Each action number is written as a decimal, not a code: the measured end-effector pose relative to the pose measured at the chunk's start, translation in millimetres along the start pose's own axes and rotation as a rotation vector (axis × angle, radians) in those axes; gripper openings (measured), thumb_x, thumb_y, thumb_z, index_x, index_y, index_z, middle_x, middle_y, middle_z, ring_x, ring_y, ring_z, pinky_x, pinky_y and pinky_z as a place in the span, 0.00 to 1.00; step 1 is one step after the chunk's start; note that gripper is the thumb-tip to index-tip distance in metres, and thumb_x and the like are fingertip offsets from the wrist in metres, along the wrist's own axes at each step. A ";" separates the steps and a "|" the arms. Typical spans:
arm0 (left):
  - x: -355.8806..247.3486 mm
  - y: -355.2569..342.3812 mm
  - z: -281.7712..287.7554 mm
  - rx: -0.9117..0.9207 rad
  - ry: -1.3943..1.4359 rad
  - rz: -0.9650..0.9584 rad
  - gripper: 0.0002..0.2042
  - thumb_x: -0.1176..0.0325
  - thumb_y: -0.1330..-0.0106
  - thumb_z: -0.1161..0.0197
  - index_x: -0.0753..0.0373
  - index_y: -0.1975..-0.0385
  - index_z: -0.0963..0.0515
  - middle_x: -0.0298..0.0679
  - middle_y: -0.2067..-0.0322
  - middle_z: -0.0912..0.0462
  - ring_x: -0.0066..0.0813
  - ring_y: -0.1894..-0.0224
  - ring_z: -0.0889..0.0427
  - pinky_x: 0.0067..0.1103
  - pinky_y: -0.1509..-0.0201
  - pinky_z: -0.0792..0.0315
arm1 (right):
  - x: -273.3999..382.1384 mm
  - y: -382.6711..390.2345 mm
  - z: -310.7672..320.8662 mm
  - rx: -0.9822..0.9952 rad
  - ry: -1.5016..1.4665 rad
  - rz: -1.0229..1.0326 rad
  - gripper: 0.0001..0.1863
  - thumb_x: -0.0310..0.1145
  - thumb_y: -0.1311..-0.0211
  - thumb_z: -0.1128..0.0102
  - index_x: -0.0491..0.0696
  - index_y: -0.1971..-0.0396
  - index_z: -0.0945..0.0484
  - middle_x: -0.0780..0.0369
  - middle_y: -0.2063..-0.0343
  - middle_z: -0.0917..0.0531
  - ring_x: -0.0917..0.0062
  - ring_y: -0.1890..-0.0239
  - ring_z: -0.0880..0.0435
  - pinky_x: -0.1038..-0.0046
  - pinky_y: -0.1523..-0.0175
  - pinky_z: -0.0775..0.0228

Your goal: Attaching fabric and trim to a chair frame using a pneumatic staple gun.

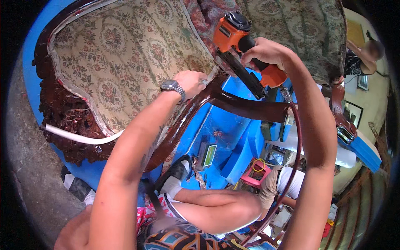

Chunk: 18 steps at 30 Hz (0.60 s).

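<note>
- Head view: a carved furniture frame [243, 107] in glossy dark brown wood curves across the upper left and centre, over a blue surface [223, 118].
- Floral upholstery fabric [112, 54], beige with reddish and green motifs, fills the frame's broad panel; pale edging follows its curved rim.
- A dark red hose [297, 146] drops from the tool's fitting, bending past the inside of the right forearm toward the lower edge.
- The pneumatic stapler [230, 36] is above the frame's corner joint, right of the panel. Its black-capped head is at the upper left, its nose facing down and slightly left; the long axis of handle and magazine slants from upper left to lower right. Body and handle base are orange, the grip black, the slim magazine dull black and scuffed.
- A white strip [83, 139] bows along the lower left carving and passes behind the left forearm.
- Of the hands, the right hand [266, 54] is wrapped around the stapler's grip, arm raised and wrist bent inward.
- The left hand [191, 83] rests at the fabric's edge, back upward, fingers curled toward the joint; whether they pinch anything cannot be told.
- A metal wristwatch [171, 86] circles the left wrist.
</note>
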State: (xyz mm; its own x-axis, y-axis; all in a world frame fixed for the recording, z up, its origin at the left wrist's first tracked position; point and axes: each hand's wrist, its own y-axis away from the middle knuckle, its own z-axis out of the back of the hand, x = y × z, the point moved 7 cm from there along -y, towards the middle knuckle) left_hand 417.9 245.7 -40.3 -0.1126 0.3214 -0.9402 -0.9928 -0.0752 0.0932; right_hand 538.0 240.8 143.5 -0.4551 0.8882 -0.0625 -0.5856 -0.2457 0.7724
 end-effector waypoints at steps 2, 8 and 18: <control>-0.3 3.6 -4.5 -0.015 0.026 0.038 0.18 0.59 0.42 0.42 0.51 0.51 0.22 0.47 0.60 0.17 0.47 0.55 0.20 0.36 0.48 0.27 | -5.0 4.3 3.3 -0.058 -0.016 -0.008 0.09 0.33 0.59 0.36 0.44 0.83 0.25 0.66 0.85 0.25 0.81 0.83 0.25 0.76 0.77 0.33; 5.8 -0.4 -13.6 -0.033 0.068 0.221 0.16 0.63 0.43 0.43 0.51 0.54 0.20 0.47 0.58 0.18 0.47 0.53 0.20 0.36 0.47 0.28 | -2.5 10.3 -21.6 0.040 0.059 0.010 0.10 0.31 0.59 0.37 0.42 0.78 0.26 0.64 0.85 0.25 0.80 0.85 0.25 0.75 0.79 0.34; 13.5 -18.9 -14.4 -0.006 0.055 0.439 0.17 0.54 0.45 0.37 0.60 0.65 0.17 0.48 0.62 0.17 0.47 0.57 0.18 0.35 0.51 0.26 | -14.9 -14.6 -32.7 0.110 0.088 -0.046 0.09 0.31 0.59 0.38 0.41 0.80 0.26 0.63 0.85 0.24 0.78 0.84 0.23 0.74 0.78 0.33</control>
State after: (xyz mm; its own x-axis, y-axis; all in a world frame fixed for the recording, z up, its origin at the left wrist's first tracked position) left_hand 435.7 237.9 -59.4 -0.5208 0.2069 -0.8282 -0.8512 -0.1993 0.4855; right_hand 531.4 218.4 112.5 -0.4894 0.8590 -0.1504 -0.5323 -0.1577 0.8317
